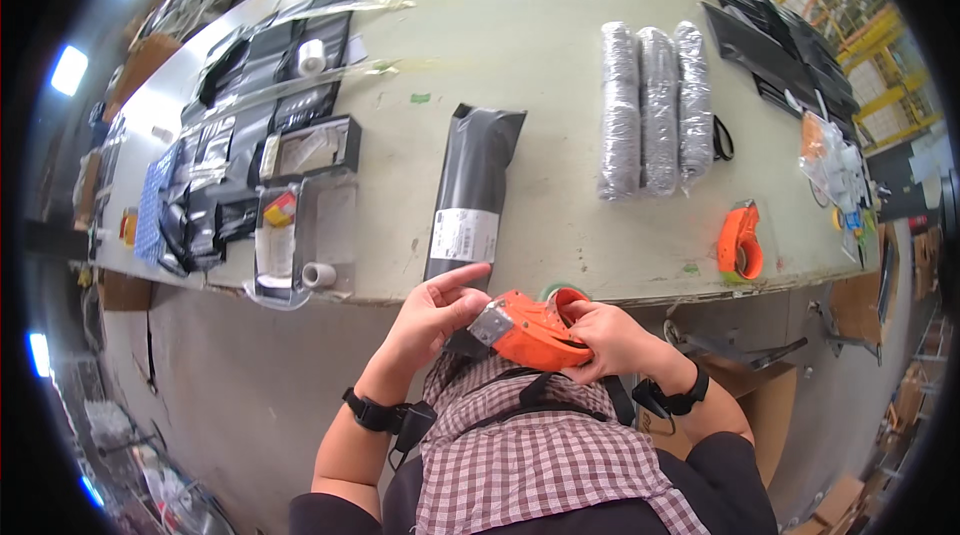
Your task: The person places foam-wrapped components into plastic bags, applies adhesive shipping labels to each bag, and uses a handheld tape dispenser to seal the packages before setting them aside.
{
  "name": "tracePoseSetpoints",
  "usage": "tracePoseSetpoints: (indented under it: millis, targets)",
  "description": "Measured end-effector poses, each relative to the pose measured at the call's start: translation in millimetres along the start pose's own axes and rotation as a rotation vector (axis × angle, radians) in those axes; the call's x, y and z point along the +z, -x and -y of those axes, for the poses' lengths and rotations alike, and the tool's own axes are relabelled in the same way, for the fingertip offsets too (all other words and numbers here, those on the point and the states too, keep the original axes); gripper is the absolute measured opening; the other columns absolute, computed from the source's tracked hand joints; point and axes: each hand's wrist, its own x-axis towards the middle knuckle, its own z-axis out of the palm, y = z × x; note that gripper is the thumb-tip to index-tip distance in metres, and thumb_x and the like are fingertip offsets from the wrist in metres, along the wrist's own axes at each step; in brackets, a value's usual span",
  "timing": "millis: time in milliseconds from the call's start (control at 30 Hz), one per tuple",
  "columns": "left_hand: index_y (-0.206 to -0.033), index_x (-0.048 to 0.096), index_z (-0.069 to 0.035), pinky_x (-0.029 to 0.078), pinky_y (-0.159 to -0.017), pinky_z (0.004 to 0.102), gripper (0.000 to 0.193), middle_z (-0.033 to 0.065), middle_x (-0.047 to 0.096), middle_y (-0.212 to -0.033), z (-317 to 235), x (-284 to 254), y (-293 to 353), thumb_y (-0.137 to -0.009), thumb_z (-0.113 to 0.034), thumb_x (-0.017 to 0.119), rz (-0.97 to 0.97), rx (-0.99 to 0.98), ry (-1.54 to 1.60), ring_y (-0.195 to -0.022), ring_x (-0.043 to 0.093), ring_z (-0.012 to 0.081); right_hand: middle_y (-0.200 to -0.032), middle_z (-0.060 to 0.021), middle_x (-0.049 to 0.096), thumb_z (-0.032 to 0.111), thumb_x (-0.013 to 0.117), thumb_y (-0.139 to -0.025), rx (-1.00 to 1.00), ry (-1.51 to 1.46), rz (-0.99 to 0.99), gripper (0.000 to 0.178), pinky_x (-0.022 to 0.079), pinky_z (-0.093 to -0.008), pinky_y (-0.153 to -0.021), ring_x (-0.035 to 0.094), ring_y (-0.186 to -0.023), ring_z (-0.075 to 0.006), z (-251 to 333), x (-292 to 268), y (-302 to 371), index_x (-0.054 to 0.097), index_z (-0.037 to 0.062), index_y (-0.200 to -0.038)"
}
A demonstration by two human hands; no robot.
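Note:
My right hand [612,338] is wrapped round an orange tape dispenser [535,332] with a metal front end, held just off the table's near edge. Beside that metal end is my left hand [430,315], its index finger stretched out and its thumb by the metal. Whether the left thumb touches a tape end is too small to tell. Beyond the left hand lies a long dark grey plastic mailer bag [478,160] with a white label [464,235]. The bag's near end reaches over the table edge, partly hidden by the left hand.
Three long clear-wrapped rolls [658,110] lie right of the bag. A second orange tape dispenser [740,243] sits near the right front edge. Black bags [265,75] and open boxes [310,150] fill the left side. More black bags [765,45] lie at the far right.

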Motion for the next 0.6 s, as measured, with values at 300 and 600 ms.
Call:
tracePoseSetpoints:
  millis: [300,600]
  targets:
    - [-0.089,0.056,-0.002,0.046,-0.062,0.0231,0.019,0.0073,0.064,-0.072,39.6,-67.1,49.8,-0.074,0.006,0.065,-0.790,0.693,-0.325,-0.066,0.060,0.0121,-0.069,-0.0100,0.064,0.043,0.061,-0.081,0.431,-0.776,0.204,0.045,0.048,-0.0259,-0.061,0.062,-0.061,-0.0151,-0.5,15.4,28.6,0.066,-0.0010,-0.089]
    - [-0.096,0.059,-0.001,0.047,-0.073,0.0299,0.021,0.0117,0.064,-0.091,152.7,-134.0,-32.9,-0.078,-0.008,0.062,-0.488,0.192,-0.583,-0.085,0.059,0.0187,-0.060,-0.0158,0.060,0.062,0.052,-0.074,0.597,0.052,0.326,0.059,0.048,-0.0381,-0.060,0.061,-0.062,-0.0319,-32.8,85.5,-13.1,0.066,0.0039,-0.070]
